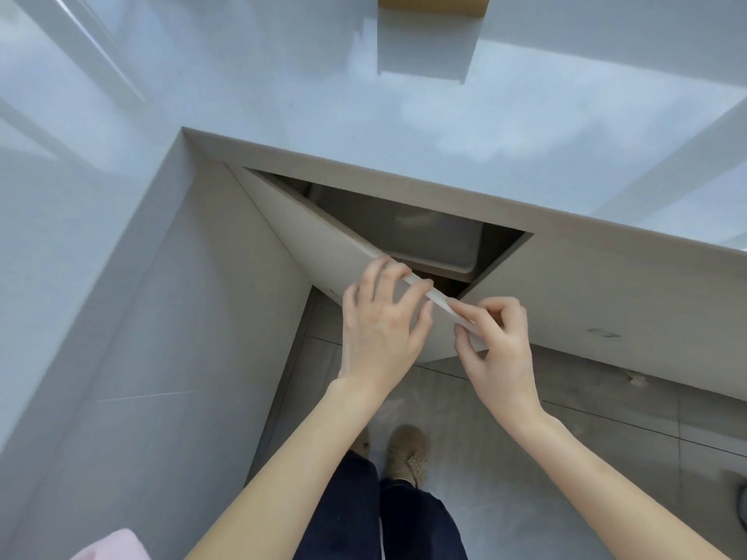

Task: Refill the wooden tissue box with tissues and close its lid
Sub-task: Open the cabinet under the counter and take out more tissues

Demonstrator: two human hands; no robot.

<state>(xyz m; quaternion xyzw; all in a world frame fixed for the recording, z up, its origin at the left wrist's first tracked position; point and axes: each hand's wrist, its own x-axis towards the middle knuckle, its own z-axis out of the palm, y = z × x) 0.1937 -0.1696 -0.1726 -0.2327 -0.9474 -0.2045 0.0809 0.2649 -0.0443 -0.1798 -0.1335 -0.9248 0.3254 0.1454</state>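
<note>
Below the counter's [444, 171] front edge, I watch both hands at a half-open cabinet door [323, 252]: left hand [380, 321] curled over its top edge, right hand [495, 349] pinching its free corner. The wooden tissue box [432, 4] sits at the counter's far edge.

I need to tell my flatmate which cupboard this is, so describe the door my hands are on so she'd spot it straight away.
Start at the inside corner of the pale L-shaped countertop. Just below its edge hangs the cabinet door, with the left hand and right hand gripping its top edge. It alone stands ajar, showing a grey bin behind it; the panel to its right is flush and closed.
</note>
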